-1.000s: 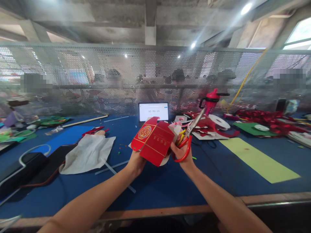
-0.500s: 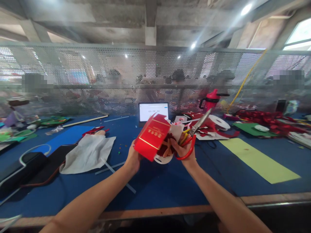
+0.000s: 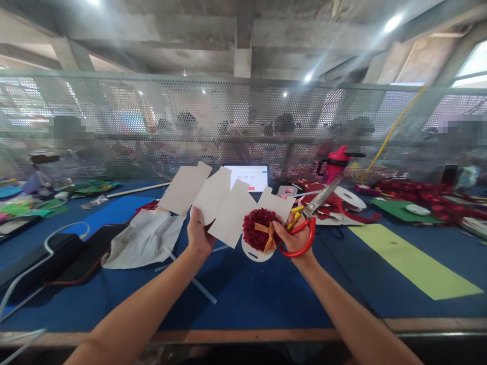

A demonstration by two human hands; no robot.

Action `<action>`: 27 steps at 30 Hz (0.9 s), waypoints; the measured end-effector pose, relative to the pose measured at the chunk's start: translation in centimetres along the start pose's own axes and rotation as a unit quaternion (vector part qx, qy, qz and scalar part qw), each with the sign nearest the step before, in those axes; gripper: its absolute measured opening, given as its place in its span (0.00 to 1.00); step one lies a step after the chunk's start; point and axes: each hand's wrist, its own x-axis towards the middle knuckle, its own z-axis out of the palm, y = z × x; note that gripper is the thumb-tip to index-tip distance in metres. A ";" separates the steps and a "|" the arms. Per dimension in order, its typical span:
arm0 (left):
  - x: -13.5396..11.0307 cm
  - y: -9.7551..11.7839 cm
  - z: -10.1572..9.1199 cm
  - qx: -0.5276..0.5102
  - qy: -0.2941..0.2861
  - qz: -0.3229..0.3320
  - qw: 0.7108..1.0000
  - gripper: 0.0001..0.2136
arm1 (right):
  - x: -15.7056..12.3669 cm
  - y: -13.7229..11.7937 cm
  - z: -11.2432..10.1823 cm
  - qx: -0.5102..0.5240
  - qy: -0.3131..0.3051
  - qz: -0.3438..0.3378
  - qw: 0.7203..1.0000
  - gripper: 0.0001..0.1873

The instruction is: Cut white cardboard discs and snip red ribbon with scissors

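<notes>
My left hand (image 3: pixel 200 237) grips an unfolded cardboard box (image 3: pixel 232 218) by its left part, thumb on the pale inner face. Its several panels fan out with tabs along the top. My right hand (image 3: pixel 299 237) is closed around scissors (image 3: pixel 320 198) with red and yellow handles, the blades pointing up and right. Between its thumb and fingers it also pinches a dark red fluffy round ornament (image 3: pixel 253 228) with an orange ribbon bow (image 3: pixel 269 234). A white piece with a slot (image 3: pixel 258 254) shows below the ornament. The card's right end lies behind the ornament.
A tablet (image 3: pixel 247 173) stands at the back. To the left lie a grey cloth (image 3: pixel 144 241), a black case (image 3: pixel 81 253) and a pale strip (image 3: pixel 203 291). Rightward are a pink bottle (image 3: pixel 337 165), a white spool (image 3: pixel 349 198), red ribbon scraps and a yellow-green sheet (image 3: pixel 414 261).
The box has turned from its red printed outside to its pale inside and now spreads wide. My left hand has shifted slightly left. The red ornament shows more fully; the scissors stay in my right hand.
</notes>
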 end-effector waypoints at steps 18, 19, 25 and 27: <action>-1.0 0.8 0.2 -0.038 -0.053 -0.048 0.997 0.17 | -0.3 1.7 -0.1 0.055 -0.023 0.037 0.997 0.19; -1.0 0.7 0.1 -0.035 -0.052 -0.050 0.997 0.18 | -0.3 1.8 -0.2 0.044 -0.021 0.031 0.998 0.19; -0.8 -0.8 -0.4 -0.038 -0.063 -0.041 0.996 0.19 | -0.4 1.8 -0.1 0.017 0.001 0.009 1.000 0.18; -0.8 -1.5 -0.7 -0.021 -0.064 -0.063 0.996 0.20 | -0.6 1.8 0.3 0.028 0.008 0.012 0.999 0.17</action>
